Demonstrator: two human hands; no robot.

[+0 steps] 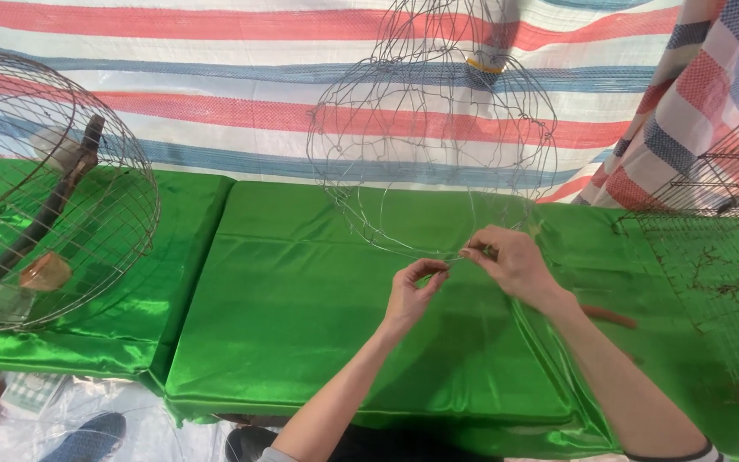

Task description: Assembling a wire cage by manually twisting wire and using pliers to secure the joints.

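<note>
Head view: left hand (414,291) and right hand (511,261) each pinch the lower rim of a rounded, thin grey wire frame (434,128), which stands tilted above the green satin-covered worktop (301,291). A finished round wire cage (44,188) sits far left.

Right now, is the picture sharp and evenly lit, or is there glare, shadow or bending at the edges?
Head view: even, soft light; the green cloth shines with pale streaks of glare. Both hands and the wire frame look fairly sharp, with faint shadows below the arms. The round cage at the left edge looks stretched, a wide-lens bend.
</note>
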